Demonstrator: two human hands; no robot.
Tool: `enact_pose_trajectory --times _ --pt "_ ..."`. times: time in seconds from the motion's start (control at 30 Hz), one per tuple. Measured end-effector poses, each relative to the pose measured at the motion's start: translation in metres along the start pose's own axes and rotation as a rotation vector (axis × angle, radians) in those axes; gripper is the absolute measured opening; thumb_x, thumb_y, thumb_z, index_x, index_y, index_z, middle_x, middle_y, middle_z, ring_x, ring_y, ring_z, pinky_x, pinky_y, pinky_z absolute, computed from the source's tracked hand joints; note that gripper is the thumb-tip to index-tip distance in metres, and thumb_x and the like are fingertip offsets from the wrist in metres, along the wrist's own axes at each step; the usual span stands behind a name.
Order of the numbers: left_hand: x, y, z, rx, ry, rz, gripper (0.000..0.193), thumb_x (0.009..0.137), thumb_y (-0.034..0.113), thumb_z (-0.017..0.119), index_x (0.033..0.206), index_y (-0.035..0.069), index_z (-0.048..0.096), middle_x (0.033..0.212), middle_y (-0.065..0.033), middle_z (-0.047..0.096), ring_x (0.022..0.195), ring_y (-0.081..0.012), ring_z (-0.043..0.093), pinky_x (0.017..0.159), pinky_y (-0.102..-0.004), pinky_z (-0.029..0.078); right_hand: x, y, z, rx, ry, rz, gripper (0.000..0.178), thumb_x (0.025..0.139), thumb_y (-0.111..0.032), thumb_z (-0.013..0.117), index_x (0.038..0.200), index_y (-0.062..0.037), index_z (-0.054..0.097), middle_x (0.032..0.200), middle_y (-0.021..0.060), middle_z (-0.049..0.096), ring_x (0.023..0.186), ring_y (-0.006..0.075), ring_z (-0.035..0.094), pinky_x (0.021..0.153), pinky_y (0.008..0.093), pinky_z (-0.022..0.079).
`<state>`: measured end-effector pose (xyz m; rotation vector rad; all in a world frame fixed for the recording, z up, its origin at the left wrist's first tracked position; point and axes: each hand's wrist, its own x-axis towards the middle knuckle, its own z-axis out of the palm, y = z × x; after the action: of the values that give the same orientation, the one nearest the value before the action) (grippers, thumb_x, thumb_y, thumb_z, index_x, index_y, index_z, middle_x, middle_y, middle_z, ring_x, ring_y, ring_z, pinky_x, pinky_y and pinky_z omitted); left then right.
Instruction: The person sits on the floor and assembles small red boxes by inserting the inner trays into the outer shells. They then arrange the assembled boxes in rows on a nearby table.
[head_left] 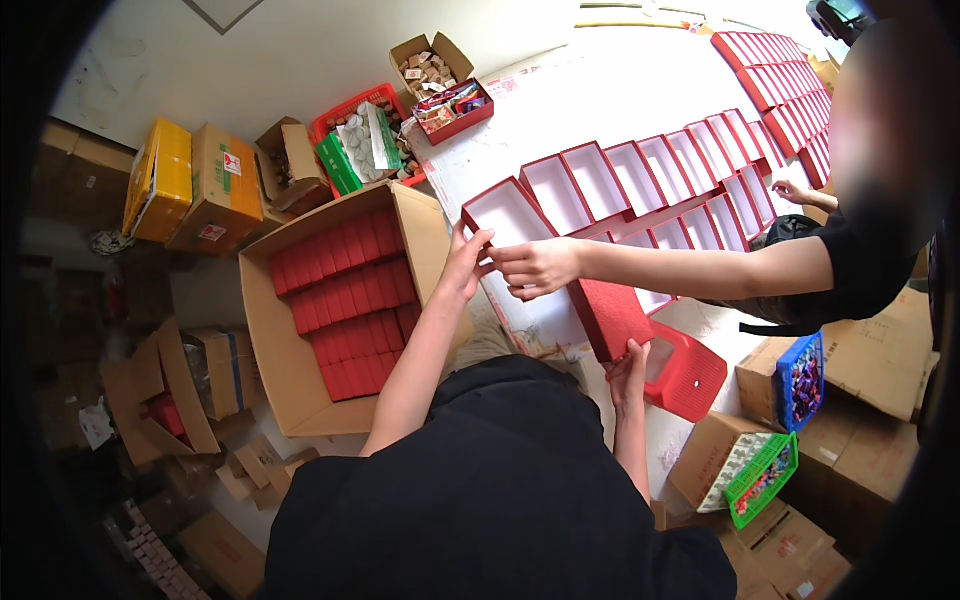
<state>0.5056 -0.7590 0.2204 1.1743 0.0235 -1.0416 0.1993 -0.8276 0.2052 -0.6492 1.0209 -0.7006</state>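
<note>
My left hand (463, 264) grips the near left corner of an open red box (508, 215) with a white inside. My right hand (629, 371) holds the near end of a textured red box piece (612, 318), its red face up. Another person's forearm (680, 270) crosses between my hands, and that person's hand (535, 268) is close beside my left fingers. It hides where the two red pieces meet, so I cannot tell whether they are joined. Beyond them, rows of open red boxes (590, 183) with white insides stand on the white table (500, 130).
Left of me, a large carton (262, 335) holds stacked red boxes (345, 255). A red basket (320, 125) and a small carton (445, 48) stand at the table's far left. A red plastic stool (690, 375) and blue (822, 360) and green baskets (740, 515) are at right.
</note>
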Motion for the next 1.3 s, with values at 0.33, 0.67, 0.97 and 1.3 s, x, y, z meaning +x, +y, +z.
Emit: enact_pose_trajectory --times 0.33,0.67,0.97,1.3 --pt "0.040 0.036 -0.050 -0.394 0.224 0.153 0.041 0.078 0.030 0.057 0.113 0.016 0.041 0.103 -0.0067 0.050 0.093 -0.0222 0.052 0.073 -0.0414 0.048 -0.008 0.006 0.082 -1.128 -0.500 -0.606 0.060 0.059 -0.012 0.073 0.111 -0.0037 0.045 0.102 0.0158 0.054 0.095 0.0316 0.051 0.081 0.0368 0.043" --pt "0.018 0.014 -0.087 -0.751 0.344 -0.062 0.050 0.077 0.034 0.060 0.114 0.006 0.043 0.114 -0.0115 0.044 0.104 -0.0269 0.046 0.088 -0.0433 0.043 0.059 0.029 0.016 -1.865 -0.850 -0.748 0.020 0.068 -0.007 0.055 0.087 -0.0106 0.060 0.080 0.0055 0.051 0.084 0.0223 0.050 0.076 0.0330 0.040" --pt "-0.052 -0.044 0.020 -0.817 0.020 -0.464 0.047 0.080 0.031 0.052 0.119 0.008 0.040 0.115 -0.0102 0.048 0.100 -0.0234 0.051 0.084 -0.0370 0.044 0.018 0.005 0.094 -0.743 -0.530 -0.628 0.112 0.055 -0.029 0.080 0.136 -0.0056 0.007 0.136 0.0208 0.022 0.123 0.0313 0.030 0.100 0.0395 0.026" --pt "-0.033 -0.009 0.112 0.163 -0.627 -0.518 0.073 0.081 0.059 0.036 0.134 0.012 0.019 0.122 -0.0127 0.044 0.110 -0.0270 0.046 0.090 -0.0401 0.040 0.089 -0.059 0.036 -0.852 -0.275 -0.883 0.089 0.057 -0.022 0.077 0.127 -0.0017 0.024 0.117 0.0135 0.041 0.101 0.0254 0.046 0.086 0.0376 0.038"
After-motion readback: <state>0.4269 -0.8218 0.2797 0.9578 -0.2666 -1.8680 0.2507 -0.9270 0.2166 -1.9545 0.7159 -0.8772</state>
